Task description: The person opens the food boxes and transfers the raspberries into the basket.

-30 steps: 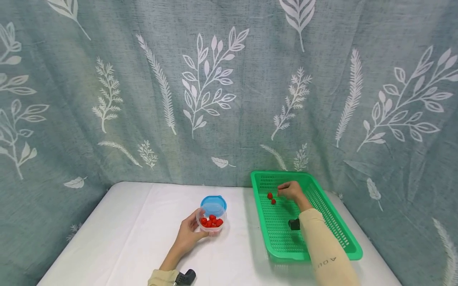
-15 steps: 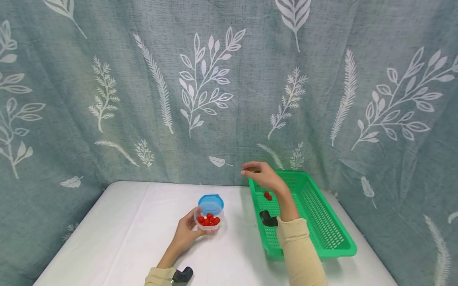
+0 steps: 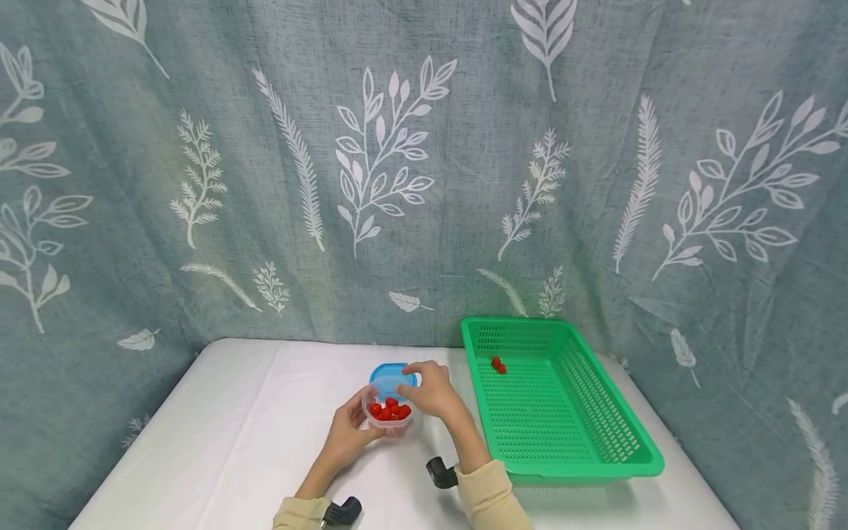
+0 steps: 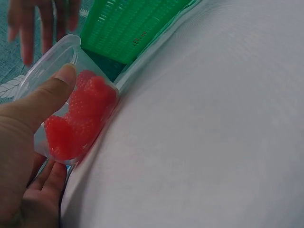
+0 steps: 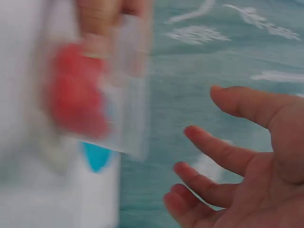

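A clear plastic container (image 3: 387, 424) with several red strawberries (image 4: 80, 114) in it stands on the white table. My left hand (image 3: 349, 425) grips its side, the thumb on the near wall and the fingers around the far side. Just right of the container's rim, my right hand (image 3: 432, 390) is raised with its fingers (image 5: 213, 147) spread and nothing between them. Behind the container lies a blue lid (image 3: 389, 373), partly hidden by the clear rim. Two more strawberries (image 3: 499, 366) lie in the green basket (image 3: 556, 471), near its far left corner.
The green basket, with slotted walls, takes up the right part of the white table (image 3: 245, 434). A leaf-patterned grey-green curtain (image 3: 291, 177) hangs behind and along both sides of the table.
My right hand has left the basket, passed over its left edge and come beside the container, fingers spread. The left hand keeps its grip on the container, which stays in place.
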A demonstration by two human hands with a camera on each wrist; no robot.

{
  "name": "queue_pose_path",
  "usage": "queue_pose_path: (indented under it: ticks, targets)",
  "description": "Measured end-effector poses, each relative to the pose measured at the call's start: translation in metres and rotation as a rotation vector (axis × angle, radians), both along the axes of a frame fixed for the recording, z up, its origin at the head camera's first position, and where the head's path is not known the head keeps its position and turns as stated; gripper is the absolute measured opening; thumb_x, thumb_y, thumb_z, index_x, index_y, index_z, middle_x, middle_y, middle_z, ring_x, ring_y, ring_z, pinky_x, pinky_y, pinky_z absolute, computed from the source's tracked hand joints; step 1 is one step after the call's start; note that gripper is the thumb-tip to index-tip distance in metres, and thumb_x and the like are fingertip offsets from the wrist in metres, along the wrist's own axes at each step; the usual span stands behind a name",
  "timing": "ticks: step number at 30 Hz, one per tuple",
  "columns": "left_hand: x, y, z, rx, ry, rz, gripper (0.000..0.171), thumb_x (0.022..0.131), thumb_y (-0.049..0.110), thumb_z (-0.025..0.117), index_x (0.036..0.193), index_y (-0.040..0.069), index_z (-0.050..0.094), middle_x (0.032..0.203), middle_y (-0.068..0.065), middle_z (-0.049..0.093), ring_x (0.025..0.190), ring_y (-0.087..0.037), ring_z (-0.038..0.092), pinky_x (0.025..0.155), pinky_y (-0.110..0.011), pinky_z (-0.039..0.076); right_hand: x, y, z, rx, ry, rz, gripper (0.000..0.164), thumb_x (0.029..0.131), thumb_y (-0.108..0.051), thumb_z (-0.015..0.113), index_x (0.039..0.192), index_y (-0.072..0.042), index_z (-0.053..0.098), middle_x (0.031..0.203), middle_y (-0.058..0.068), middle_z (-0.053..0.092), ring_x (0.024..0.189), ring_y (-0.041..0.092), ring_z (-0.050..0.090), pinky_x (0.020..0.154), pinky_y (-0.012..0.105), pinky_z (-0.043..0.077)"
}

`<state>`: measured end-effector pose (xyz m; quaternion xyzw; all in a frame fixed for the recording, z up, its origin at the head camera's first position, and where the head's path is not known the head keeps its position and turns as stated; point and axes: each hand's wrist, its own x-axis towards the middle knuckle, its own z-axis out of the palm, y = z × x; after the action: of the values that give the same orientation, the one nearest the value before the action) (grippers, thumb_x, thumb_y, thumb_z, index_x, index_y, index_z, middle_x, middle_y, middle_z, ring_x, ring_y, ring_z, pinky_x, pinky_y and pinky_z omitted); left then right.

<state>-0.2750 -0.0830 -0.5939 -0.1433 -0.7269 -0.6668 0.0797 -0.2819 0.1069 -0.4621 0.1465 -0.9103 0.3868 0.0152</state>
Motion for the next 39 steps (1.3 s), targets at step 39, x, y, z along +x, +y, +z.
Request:
queue_pose_path:
  ticks: [39]
  targets:
    - [0.000,-0.002,-0.002,0.022,0.019,-0.041,0.088,0.077,0.001,0.086,0.151,-0.009,0.038,0.152,-0.026,0.048,0.144,-0.041,0.042,0.120,-0.048,0.031,-0.041,-0.031,-0.074,0.072,0.015,0.061,0.010,0.078,-0.012,0.087,0.076,-0.007,0.078,0.073,0.000,0.071,0.074,0.012,0.055,0.058,0.024,0.049]
